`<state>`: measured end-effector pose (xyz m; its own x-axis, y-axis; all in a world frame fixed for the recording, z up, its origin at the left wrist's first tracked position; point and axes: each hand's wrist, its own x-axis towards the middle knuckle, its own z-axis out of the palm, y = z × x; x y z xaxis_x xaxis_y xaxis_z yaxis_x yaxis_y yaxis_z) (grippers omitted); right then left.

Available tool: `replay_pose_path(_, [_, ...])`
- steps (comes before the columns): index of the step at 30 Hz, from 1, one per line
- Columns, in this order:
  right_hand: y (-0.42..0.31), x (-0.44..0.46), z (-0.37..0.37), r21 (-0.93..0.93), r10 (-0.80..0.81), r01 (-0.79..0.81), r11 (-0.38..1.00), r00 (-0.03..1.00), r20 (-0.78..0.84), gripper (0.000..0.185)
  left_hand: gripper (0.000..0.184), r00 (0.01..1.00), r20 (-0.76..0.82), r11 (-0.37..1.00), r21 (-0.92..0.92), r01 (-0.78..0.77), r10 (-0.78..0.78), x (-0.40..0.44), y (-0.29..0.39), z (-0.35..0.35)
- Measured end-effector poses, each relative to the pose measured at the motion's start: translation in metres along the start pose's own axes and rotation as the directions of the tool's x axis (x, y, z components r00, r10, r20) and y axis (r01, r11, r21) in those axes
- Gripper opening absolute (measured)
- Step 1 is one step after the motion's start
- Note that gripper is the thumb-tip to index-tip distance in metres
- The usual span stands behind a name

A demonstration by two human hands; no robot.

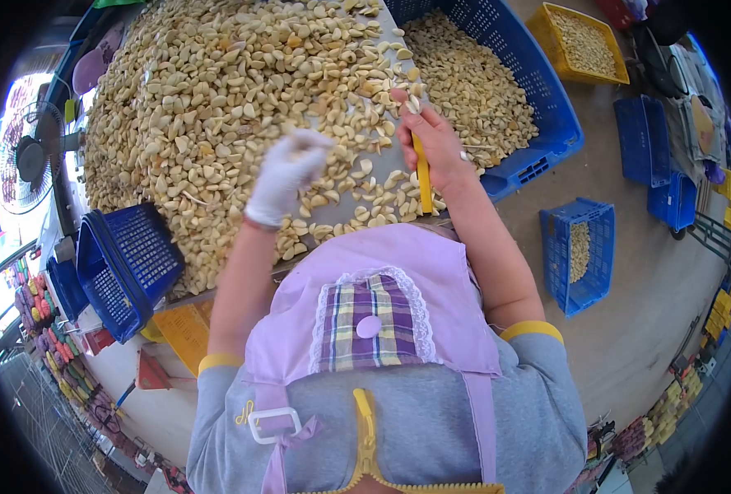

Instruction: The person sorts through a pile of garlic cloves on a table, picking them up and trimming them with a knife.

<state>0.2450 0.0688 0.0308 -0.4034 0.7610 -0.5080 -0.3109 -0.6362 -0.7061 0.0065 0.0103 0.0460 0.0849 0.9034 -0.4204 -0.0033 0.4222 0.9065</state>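
My left hand (287, 174), in a white glove, is over the heap of pale, flat, bean-like pieces (209, 123). Motion smears its fingers, so I cannot tell whether they hold anything. My right hand (436, 146) is bare and closed around a yellow-handled tool (423, 177), whose handle points down toward my body. The tool's working end is hard to make out. By the thumb and forefinger of that hand sits a small pale piece (413, 105). Loose pieces lie scattered on the grey tabletop (351, 206) between my hands.
A large blue crate (559, 115) of similar pieces adjoins the table's right edge. Farther right stand a smaller blue crate (600, 267) and a yellow crate (621, 70), both holding pieces. Stacked blue baskets (123, 263) and a fan (32, 156) are at the left.
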Motion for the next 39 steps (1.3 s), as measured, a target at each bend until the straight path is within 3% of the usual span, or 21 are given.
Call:
replay_pose_path(2, [0.002,0.001,0.002,-0.028,0.004,-0.004,1.000,1.000,0.009,0.034,0.014,0.983,0.137,0.836,0.520,-0.174,0.120,0.007,0.001,0.037])
replay_pose_path(5, [0.001,-0.004,0.004,-0.107,0.023,-0.024,0.994,1.000,-0.004,0.034,0.017,0.924,0.338,0.303,0.874,-0.379,0.182,0.025,-0.033,0.048])
replay_pose_path(12, [-0.002,-0.010,0.006,-0.173,-0.005,0.002,0.985,1.000,-0.013,0.036,0.014,0.943,0.291,0.230,0.918,-0.323,0.161,0.019,-0.029,0.052])
replay_pose_path(15, [0.001,-0.010,0.008,-0.221,-0.018,0.022,0.975,1.000,0.017,0.037,0.012,0.960,0.168,0.741,0.610,-0.280,0.224,0.011,-0.033,0.040])
replay_pose_path(17, [0.002,-0.013,0.010,-0.326,-0.019,0.020,0.945,1.000,0.008,0.041,0.012,0.999,-0.043,0.962,0.273,0.025,-0.013,0.000,-0.018,0.024])
replay_pose_path(18, [0.001,-0.016,0.013,-0.410,-0.016,0.012,0.912,1.000,-0.007,0.043,0.013,0.981,-0.111,0.984,0.061,0.166,-0.159,-0.008,-0.007,0.014])
replay_pose_path(20, [0.004,-0.014,0.016,-0.586,-0.045,0.049,0.809,0.999,0.021,0.048,0.018,0.999,-0.046,0.887,-0.462,-0.030,0.009,-0.031,-0.001,-0.024])
replay_pose_path(21, [0.011,-0.011,0.016,-0.671,-0.069,0.093,0.736,0.996,0.062,0.050,0.019,0.979,-0.186,0.825,-0.538,-0.170,0.080,-0.049,0.014,-0.033])
replay_pose_path(24, [0.043,-0.003,0.017,-0.783,-0.286,0.414,0.464,0.907,0.310,0.052,0.021,0.855,-0.471,0.679,-0.556,-0.480,0.218,-0.111,0.057,-0.092])
replay_pose_path(25, [0.050,0.000,0.020,-0.769,-0.363,0.537,0.346,0.833,0.418,0.053,0.011,0.479,-0.868,0.765,-0.217,-0.606,0.133,-0.125,0.074,-0.106])
replay_pose_path(26, [0.051,0.001,0.024,-0.790,-0.279,0.564,0.242,0.820,0.500,0.055,0.015,0.471,-0.790,0.778,0.012,-0.628,0.392,-0.157,0.070,-0.146])
replay_pose_path(27, [0.050,0.001,0.036,-0.812,-0.139,0.558,0.170,0.830,0.540,0.055,0.024,0.264,-0.839,0.847,0.356,-0.395,0.476,-0.206,0.087,-0.195])
replay_pose_path(29, [0.040,-0.007,0.054,-0.838,0.135,0.546,0.009,0.829,0.542,0.056,0.027,0.110,-0.832,0.836,0.548,0.003,0.544,-0.244,0.088,-0.256])
replay_pose_path(30, [0.048,-0.003,0.055,-0.780,0.126,0.626,0.009,0.773,0.622,0.053,0.029,0.132,-0.747,0.646,0.638,0.418,0.652,-0.245,0.095,-0.254])
replay_pose_path(31, [0.052,-0.001,0.053,-0.761,0.168,0.646,-0.057,0.758,0.630,0.050,0.031,0.210,-0.660,0.320,0.587,0.744,0.722,-0.243,0.102,-0.253])
replay_pose_path(34, [0.058,0.005,0.047,-0.715,0.250,0.667,-0.209,0.743,0.620,0.040,0.033,0.276,-0.267,-0.120,0.482,0.868,0.923,-0.212,0.107,-0.199])
replay_pose_path(35, [0.061,0.009,0.042,-0.717,0.255,0.657,-0.234,0.753,0.606,0.036,0.033,0.322,-0.354,0.192,0.876,0.441,0.878,-0.195,0.104,-0.181])
replay_pose_path(36, [0.060,0.011,0.036,-0.716,0.263,0.647,-0.260,0.761,0.592,0.033,0.030,0.316,-0.428,0.318,0.883,0.344,0.847,-0.172,0.092,-0.146])
replay_pose_path(37, [0.056,0.013,0.031,-0.739,0.241,0.616,-0.273,0.787,0.568,0.032,0.028,0.418,-0.482,0.441,0.876,0.197,0.771,-0.149,0.075,-0.113])
replay_pose_path(38, [0.052,0.015,0.025,-0.760,0.217,0.584,-0.284,0.812,0.542,0.031,0.026,0.570,-0.560,0.598,0.789,0.145,0.601,-0.133,0.056,-0.087])
replay_pose_path(39, [0.047,0.015,0.018,-0.783,0.192,0.548,-0.293,0.836,0.514,0.030,0.026,0.740,-0.448,0.580,0.809,0.096,0.501,-0.111,0.028,-0.069])
